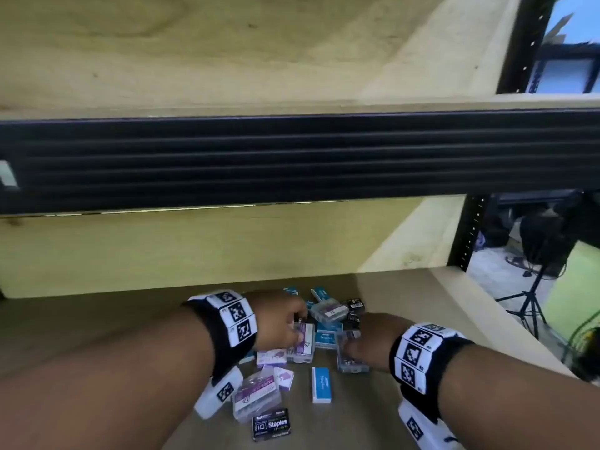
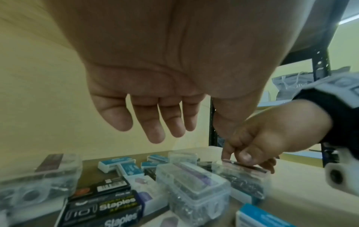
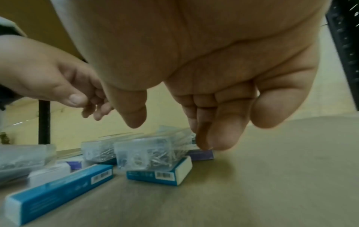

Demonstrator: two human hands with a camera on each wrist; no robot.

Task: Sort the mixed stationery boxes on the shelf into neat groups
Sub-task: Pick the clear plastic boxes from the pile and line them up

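Reaching into the shelf (image 1: 406,300), both hands work over one mixed pile of small boxes. Left of the pile's middle, the left hand (image 1: 279,319) hangs just above a clear box with a purple label (image 1: 303,342); its fingers (image 2: 153,127) are loose and apart, holding nothing. Near the front lie a black staples box (image 1: 271,423) and a blue staples box (image 1: 321,384). On the pile's right side, the right hand (image 1: 370,339) pinches the top of a clear clip box (image 2: 242,175), likely to lift it out.
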